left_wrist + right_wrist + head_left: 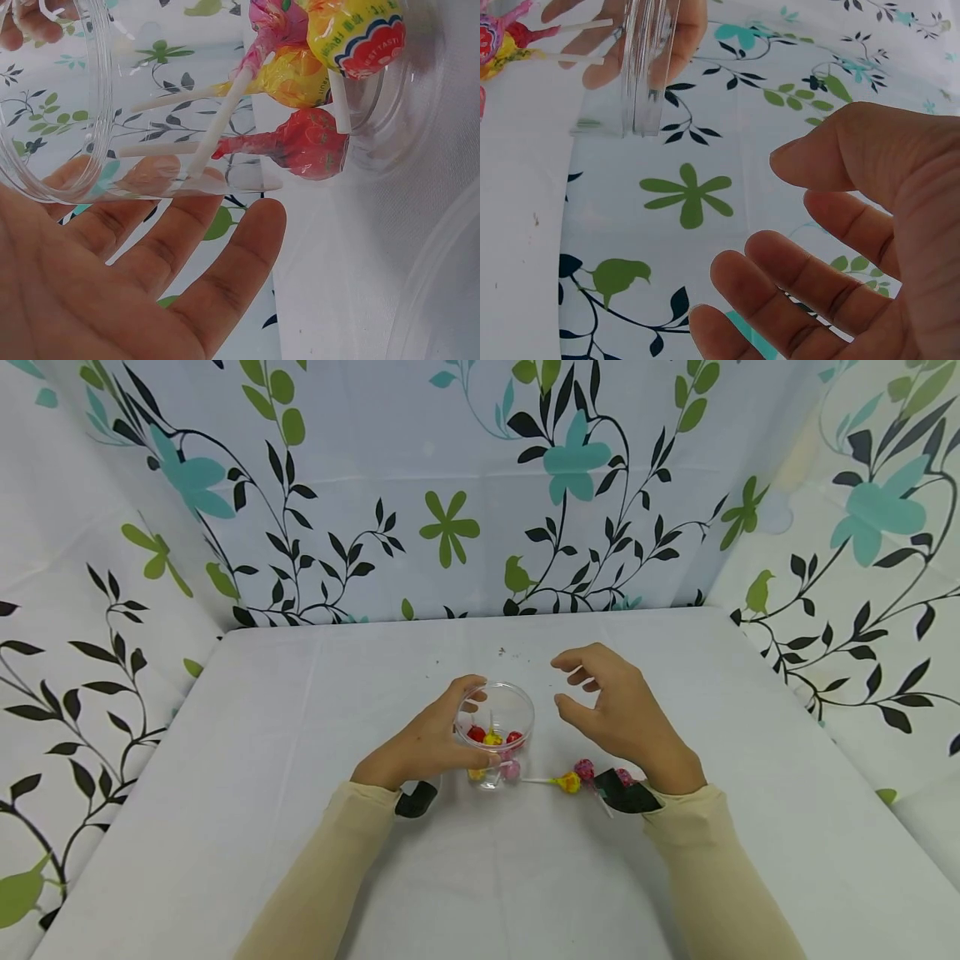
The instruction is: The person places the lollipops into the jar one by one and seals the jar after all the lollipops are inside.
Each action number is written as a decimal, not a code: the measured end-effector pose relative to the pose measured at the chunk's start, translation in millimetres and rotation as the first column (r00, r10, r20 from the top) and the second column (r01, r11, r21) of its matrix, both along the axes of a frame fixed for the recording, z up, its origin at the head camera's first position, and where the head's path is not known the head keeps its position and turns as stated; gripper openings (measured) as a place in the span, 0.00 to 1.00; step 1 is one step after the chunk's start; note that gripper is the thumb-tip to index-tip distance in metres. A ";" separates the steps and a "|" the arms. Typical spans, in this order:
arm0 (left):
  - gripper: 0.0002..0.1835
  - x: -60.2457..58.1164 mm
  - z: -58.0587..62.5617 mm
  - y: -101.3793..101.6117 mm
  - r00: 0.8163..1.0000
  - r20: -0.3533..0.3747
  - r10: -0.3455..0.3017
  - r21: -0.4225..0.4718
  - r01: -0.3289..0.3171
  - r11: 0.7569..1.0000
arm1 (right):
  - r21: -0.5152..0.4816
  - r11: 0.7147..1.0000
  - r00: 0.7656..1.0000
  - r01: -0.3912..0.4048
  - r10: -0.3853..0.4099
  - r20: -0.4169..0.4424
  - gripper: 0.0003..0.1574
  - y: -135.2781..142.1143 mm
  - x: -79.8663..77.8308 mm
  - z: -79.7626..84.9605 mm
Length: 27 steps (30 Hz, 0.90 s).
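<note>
A clear plastic jar (495,714) stands upright on the table, its mouth uncovered. My left hand (431,739) grips it from the side, thumb in front and fingers behind. Inside lie several wrapped lollipops, among them a red lollipop (311,146), a yellow lollipop (296,79) and a pink one. To the jar's right my right hand (618,714) hovers with fingers relaxed and apart, holding nothing. On the table near the right wrist are a yellow lollipop (567,782) and a purple-pink lollipop (584,769); another pink lollipop (624,777) is partly covered by the wrist.
A clear round rim (427,300), perhaps a lid, lies on the table near the left wrist. White cloth covers the table (300,860). Small dark specks (502,652) dot it beyond the jar. Leaf-patterned curtains (450,527) hang behind and at both sides.
</note>
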<state>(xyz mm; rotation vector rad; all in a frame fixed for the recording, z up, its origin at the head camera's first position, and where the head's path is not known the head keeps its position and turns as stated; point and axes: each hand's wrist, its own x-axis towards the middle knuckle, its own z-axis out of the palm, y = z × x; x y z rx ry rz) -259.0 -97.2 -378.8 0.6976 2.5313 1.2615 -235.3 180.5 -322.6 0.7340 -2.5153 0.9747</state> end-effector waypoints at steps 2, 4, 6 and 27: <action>0.56 0.5 0.5 0.6 1.000 0.003 0.001 0.000 -0.001 1.000 | 0.005 1.000 1.000 0.013 -0.013 0.006 0.23 5.1 1.4 -0.8; 0.56 0.4 1.1 0.9 1.000 0.007 0.007 -0.002 -0.007 1.000 | 0.014 0.999 0.999 0.032 -0.033 0.023 0.23 10.4 2.7 -2.0; 0.56 0.2 1.7 1.1 1.000 0.012 0.011 0.002 -0.011 1.000 | 0.030 0.998 0.997 0.053 -0.055 0.056 0.23 15.5 3.7 -3.7; 0.56 -1.2 0.6 3.4 1.000 0.015 0.013 0.003 -0.013 1.000 | 0.216 0.976 0.819 -0.041 -0.091 0.567 0.15 41.6 -6.3 -45.7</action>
